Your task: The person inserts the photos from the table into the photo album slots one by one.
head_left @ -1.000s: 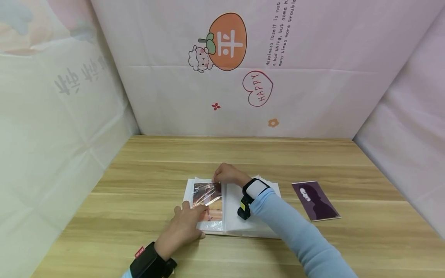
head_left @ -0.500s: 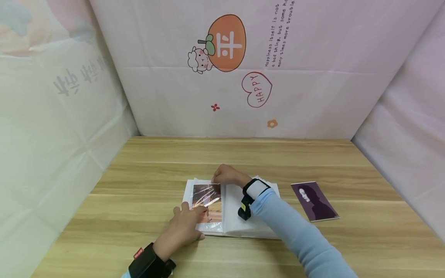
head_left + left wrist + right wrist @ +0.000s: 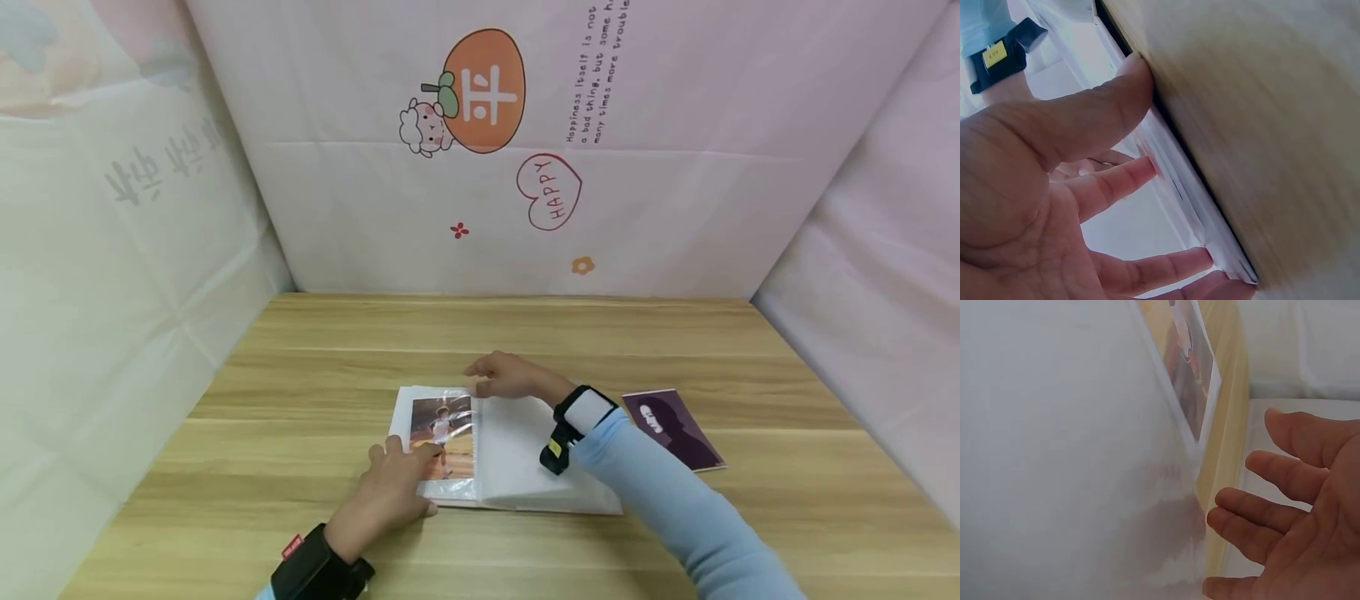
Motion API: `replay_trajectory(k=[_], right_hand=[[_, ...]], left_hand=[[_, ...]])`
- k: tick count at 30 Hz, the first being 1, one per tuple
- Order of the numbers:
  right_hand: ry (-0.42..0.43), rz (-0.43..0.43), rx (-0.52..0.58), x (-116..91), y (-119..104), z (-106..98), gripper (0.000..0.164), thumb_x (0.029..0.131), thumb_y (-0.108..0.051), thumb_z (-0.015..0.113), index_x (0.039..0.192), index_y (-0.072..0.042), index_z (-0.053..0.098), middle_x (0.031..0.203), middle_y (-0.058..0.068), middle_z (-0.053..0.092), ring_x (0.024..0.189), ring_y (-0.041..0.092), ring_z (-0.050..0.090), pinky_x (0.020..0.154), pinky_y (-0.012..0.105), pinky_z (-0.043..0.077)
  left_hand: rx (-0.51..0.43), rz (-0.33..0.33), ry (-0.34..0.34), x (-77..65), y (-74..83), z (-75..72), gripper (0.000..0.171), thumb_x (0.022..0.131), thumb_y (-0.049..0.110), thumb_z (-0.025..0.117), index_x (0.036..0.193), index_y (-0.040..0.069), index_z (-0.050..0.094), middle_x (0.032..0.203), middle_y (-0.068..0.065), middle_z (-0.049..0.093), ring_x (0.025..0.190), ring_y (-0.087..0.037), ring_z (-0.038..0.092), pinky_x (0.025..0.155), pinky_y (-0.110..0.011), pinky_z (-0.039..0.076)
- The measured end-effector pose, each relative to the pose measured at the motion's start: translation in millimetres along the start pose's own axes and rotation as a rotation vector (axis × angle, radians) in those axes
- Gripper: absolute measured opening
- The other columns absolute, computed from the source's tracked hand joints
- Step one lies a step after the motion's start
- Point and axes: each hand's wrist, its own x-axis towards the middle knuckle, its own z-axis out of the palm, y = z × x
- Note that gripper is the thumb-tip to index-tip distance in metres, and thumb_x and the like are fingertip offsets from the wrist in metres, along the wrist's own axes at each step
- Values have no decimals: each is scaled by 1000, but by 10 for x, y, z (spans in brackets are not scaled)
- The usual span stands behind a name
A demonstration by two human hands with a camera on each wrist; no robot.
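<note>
An album (image 3: 525, 450) with white pages lies spread on the table. On its left page a photo (image 3: 422, 410) of a figure in a hat sits under shiny clear film. My left hand (image 3: 387, 490) rests on that page's lower left, fingertips on the photo; in the left wrist view its thumb lies by the album's edge, fingers spread over the page. Above the fold, near the photo's top right corner, is my right hand (image 3: 513, 375). The right wrist view has its fingers apart and holding nothing, beside the page and part of the photo (image 3: 1190, 375).
A dark purple picture card (image 3: 678, 433) with a pale face lies right of the album, partly behind my right sleeve. The wooden table (image 3: 322, 367) meets white printed cloth walls (image 3: 337, 217) at the back and on both sides.
My right hand has let go at the photo's top corner, its fingers opening, and has shifted slightly right. The film over the photo looks flatter. My left hand stays in place on the page.
</note>
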Motion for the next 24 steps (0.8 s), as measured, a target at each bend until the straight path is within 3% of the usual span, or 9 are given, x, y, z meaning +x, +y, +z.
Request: replay_trajectory(k=[8, 15, 20, 24], right_hand=[[34, -56, -158, -338, 45, 0, 43, 88, -19, 63, 125, 1, 55, 126, 16, 54, 118, 32, 47, 95, 46, 37], [106, -137, -245, -614, 195, 33, 44, 84, -14, 67, 122, 6, 56, 122, 24, 52, 117, 38, 44, 96, 49, 34], [147, -59, -250, -822, 309, 41, 54, 83, -20, 69, 128, 4, 51, 136, 34, 32, 128, 48, 25, 99, 58, 25], [180, 15, -244, -953, 414, 33, 60, 83, -25, 70, 130, 5, 48, 140, 35, 24, 129, 48, 22, 99, 58, 25]], left_hand=[[-21, 5, 5, -29, 4, -8, 66, 60, 19, 85, 120, 15, 59, 97, -19, 43, 82, -34, 38, 49, -36, 39], [-25, 13, 1, -38, 17, -25, 66, 60, 18, 85, 121, 13, 58, 96, -20, 42, 82, -34, 37, 48, -35, 39], [-21, 15, -3, -32, 13, -26, 66, 61, 19, 84, 121, 13, 58, 97, -20, 42, 83, -34, 38, 48, -35, 39], [-22, 21, -10, -36, 8, -32, 66, 61, 20, 84, 121, 13, 58, 97, -20, 42, 84, -34, 38, 49, -36, 40]])
